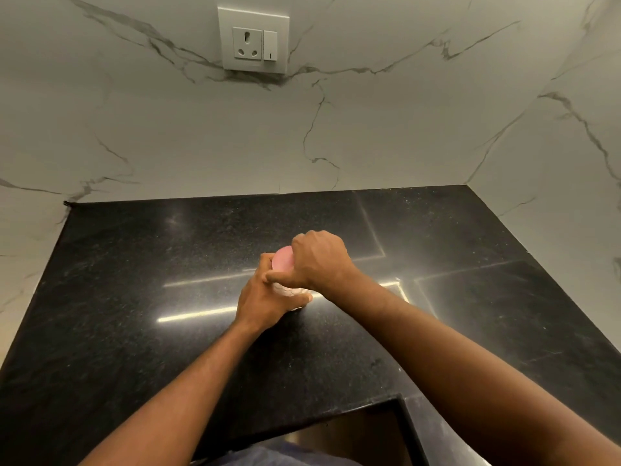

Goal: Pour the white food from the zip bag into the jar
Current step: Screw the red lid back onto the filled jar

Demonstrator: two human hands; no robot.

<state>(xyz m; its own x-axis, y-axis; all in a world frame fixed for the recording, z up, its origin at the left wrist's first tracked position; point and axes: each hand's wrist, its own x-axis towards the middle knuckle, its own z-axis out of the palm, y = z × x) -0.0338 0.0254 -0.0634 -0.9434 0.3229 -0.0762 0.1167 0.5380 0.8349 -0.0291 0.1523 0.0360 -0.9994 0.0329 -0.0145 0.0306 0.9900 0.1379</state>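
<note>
A clear jar (291,290) with a pink lid (283,259) stands on the black granite counter (134,297) near its middle. My left hand (265,297) wraps around the jar's body from the left. My right hand (319,260) grips the pink lid from above and the right, thumb across the front. Most of the jar is hidden by both hands, and what it holds cannot be made out. No zip bag is in view.
Marble walls close the counter at the back, left and right. A white socket with a switch (253,40) sits high on the back wall. The counter's front edge has a cut-out corner (400,398) near my body.
</note>
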